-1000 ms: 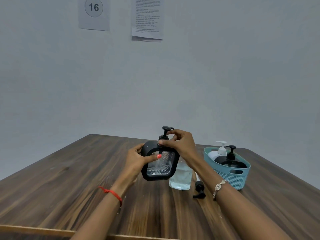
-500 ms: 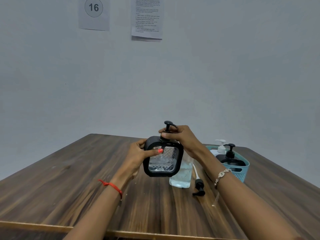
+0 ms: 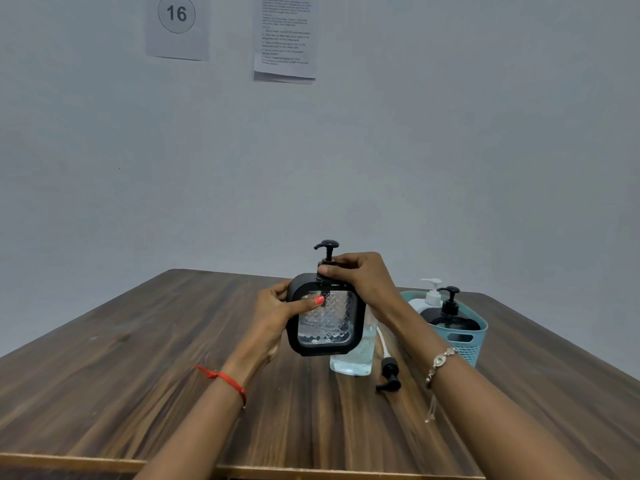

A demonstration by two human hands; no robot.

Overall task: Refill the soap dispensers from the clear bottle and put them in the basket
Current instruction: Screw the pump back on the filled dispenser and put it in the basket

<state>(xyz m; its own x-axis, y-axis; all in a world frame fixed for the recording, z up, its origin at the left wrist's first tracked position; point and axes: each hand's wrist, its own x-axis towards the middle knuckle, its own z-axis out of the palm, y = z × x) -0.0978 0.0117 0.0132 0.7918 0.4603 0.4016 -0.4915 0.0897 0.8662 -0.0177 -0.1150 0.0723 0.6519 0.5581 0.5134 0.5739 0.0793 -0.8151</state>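
holding square black dispenser [image 3: 325, 327] upright above tabletop [image 3: 138, 375], left hand [image 3: 273, 317] grip curled round its side, right hand [image 3: 363, 278] grip pinching pump [image 3: 327, 249] base; clear bottle [image 3: 356, 362] just behind, basket [image 3: 474, 344] nearby.

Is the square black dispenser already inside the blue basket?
No, the left hand and the right hand hold the square black dispenser above the table, left of the basket.

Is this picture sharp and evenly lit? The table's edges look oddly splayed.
Head view: light is soft and even, shadows faint; the wide-angle lens splays the table outward; the dispenser gripped by the left hand and right hand is fairly sharp, small glints on its patterned window; the small print on the wall sheet is too soft to read.
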